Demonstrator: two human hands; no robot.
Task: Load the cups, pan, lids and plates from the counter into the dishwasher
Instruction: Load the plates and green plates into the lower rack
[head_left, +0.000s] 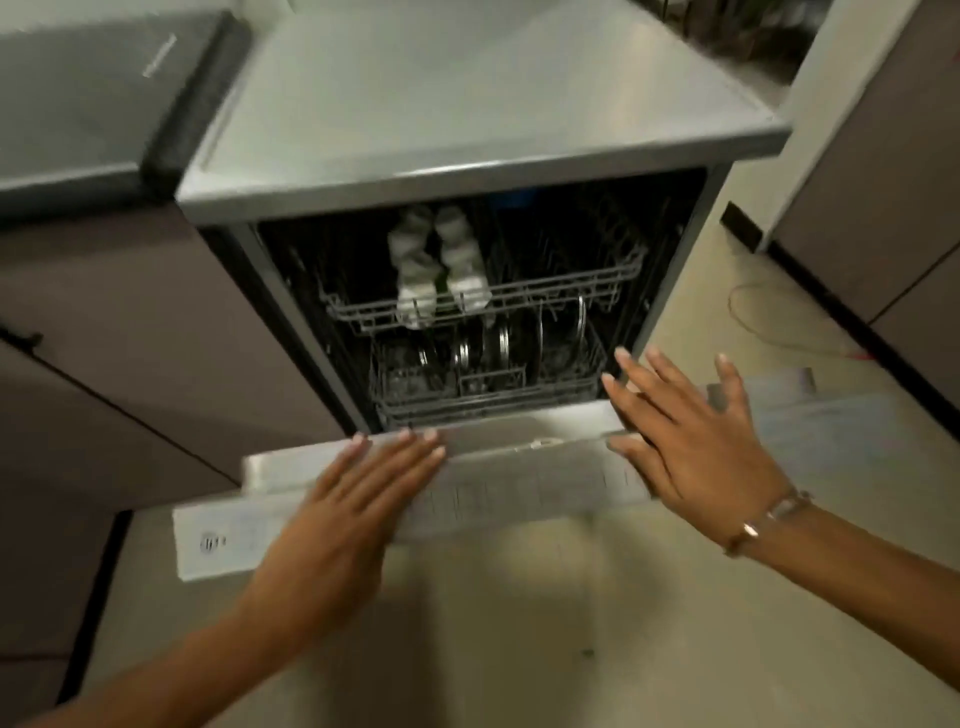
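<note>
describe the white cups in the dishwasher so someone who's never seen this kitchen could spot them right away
Find the open dishwasher under the grey counter and look at its upper rack. Two white cups sit side by side at the left of that rack. They are the only pale things in the dark interior; the shiny plates and lids stand on edge in the lower rack beneath them.
</note>
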